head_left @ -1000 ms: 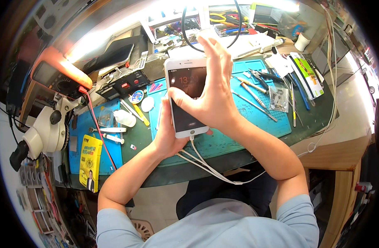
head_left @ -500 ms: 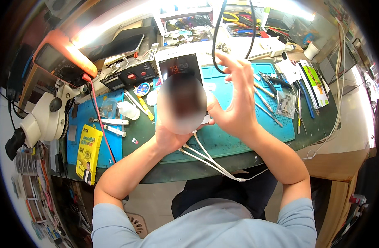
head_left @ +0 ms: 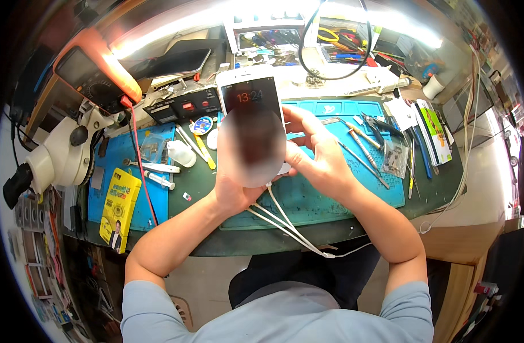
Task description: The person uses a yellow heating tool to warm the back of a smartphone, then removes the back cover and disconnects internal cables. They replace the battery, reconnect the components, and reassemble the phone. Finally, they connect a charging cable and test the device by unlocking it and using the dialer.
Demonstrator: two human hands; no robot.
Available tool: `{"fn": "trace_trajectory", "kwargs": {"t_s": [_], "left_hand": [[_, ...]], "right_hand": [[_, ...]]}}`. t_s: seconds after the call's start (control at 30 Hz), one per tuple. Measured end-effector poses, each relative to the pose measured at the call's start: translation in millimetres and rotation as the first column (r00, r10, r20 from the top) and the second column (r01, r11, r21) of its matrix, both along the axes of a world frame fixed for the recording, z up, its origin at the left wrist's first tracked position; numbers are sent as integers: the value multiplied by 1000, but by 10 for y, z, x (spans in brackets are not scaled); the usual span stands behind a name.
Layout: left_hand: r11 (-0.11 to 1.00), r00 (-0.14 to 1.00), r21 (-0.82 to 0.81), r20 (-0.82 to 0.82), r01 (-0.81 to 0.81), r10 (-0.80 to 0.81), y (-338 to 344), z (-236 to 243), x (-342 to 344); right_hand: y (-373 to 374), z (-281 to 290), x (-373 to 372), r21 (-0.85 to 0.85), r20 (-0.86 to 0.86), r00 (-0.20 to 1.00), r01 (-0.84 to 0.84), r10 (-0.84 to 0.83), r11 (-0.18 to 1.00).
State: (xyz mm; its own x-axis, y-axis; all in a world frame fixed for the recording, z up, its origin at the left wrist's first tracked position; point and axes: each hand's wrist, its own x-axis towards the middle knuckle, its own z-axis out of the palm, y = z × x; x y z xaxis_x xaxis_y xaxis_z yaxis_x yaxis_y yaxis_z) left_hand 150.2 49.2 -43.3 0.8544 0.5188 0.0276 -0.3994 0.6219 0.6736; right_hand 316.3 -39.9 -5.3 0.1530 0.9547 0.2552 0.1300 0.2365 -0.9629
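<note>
Upright above the bench, a white smartphone (head_left: 277, 97) faces me with its screen lit. A round blur hides its lower half and part of the fingers around it. My left hand (head_left: 232, 193) is closed around the phone's lower left side. On the other side, my right hand (head_left: 319, 157) grips the right edge, fingertips against the upper side and thumb lower down. A white charging cable (head_left: 276, 200) hangs from the phone's bottom end. It joins further white leads running down over the bench's front edge.
Underneath lies a blue work mat (head_left: 330, 206). To the left are an orange multimeter (head_left: 96, 80), a white microscope arm (head_left: 62, 148), a yellow box (head_left: 120, 211) and a syringe (head_left: 158, 179). Tweezers, pliers (head_left: 382, 124) and screwdrivers lie right. A black cable loop (head_left: 301, 51) hangs at the back.
My right hand has come down from its raised, spread pose beside the phone and its fingers now meet the right edge. The left hand keeps its hold. The view has shifted slightly.
</note>
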Motion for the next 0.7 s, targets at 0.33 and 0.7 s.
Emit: {"fn": "trace_trajectory", "kwargs": {"t_s": [0.33, 0.7], "left_hand": [[998, 999, 68, -38, -1, 4, -24, -35, 56], [994, 998, 98, -54, 46, -41, 2, -63, 17]], "right_hand": [[13, -79, -64, -70, -23, 995, -101, 99, 992], [9, -77, -100, -41, -48, 997, -57, 55, 998]]}}
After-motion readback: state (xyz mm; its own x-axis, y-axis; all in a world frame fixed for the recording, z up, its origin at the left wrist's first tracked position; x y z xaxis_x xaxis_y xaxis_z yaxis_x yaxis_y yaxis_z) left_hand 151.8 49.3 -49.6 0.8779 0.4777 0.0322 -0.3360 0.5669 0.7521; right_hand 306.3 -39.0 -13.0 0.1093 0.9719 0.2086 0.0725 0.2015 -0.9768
